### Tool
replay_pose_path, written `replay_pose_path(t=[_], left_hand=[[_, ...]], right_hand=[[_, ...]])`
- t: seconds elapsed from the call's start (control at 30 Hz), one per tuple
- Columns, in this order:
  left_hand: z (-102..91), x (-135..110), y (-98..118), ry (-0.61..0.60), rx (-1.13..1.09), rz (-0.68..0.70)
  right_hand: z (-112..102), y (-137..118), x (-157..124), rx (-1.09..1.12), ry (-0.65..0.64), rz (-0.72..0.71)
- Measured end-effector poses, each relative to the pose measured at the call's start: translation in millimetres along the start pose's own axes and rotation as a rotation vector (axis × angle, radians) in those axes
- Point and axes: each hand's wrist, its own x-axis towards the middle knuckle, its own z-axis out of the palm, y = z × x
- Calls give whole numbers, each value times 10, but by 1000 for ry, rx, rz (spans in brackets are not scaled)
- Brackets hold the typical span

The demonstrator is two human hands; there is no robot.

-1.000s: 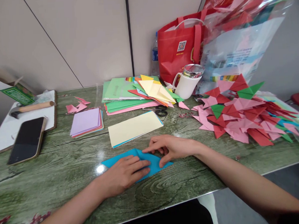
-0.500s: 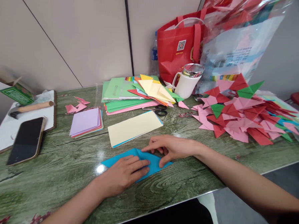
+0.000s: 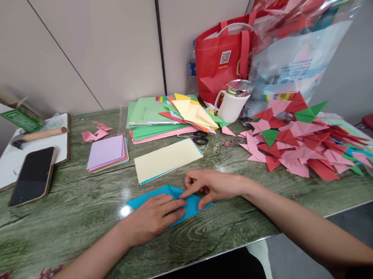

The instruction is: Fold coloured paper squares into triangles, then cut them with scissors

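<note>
A folded sheet of blue origami paper (image 3: 191, 206) lies on the table in front of me. Flat across its left part rests my left hand (image 3: 153, 214), fingers stretched out, holding it against the tabletop. My right hand (image 3: 212, 186) is at the paper's right part; its index fingertip presses on the fold near the middle, while the thumb, held apart, touches the paper further right. The other right fingers are bent. Just beyond the hands lies a strip of cream paper (image 3: 167, 159) with a blue sheet under it.
Behind are scissors (image 3: 201, 138), green paper packs (image 3: 146, 110) and a white mug (image 3: 234, 103). A pile of folded paper pieces (image 3: 302, 141) lies right, below a red bag (image 3: 214, 67). Leftward are square papers (image 3: 106, 153), a phone (image 3: 34, 176) and a hammer (image 3: 45, 133).
My right index finger has slid slightly right and toward me along the blue paper's fold. My left hand stays in place.
</note>
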Motion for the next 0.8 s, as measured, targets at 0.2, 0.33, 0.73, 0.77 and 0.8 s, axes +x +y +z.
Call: replay_pose_path(t=[0.2, 0.33, 0.73, 0.77, 0.8], left_hand=[[-7, 10, 5, 36, 21, 6], [-16, 23, 9, 52, 14, 21], [-33, 13, 6, 23, 10, 10], [-31, 17, 7, 29, 7, 11], [-28, 20, 7, 34, 4, 12]], right_hand=[[-3, -17, 3, -17, -9, 9], [-3, -21, 4, -16, -8, 10], [11, -21, 6, -26, 4, 2], [11, -23, 6, -26, 6, 2], [12, -25, 6, -25, 6, 4]])
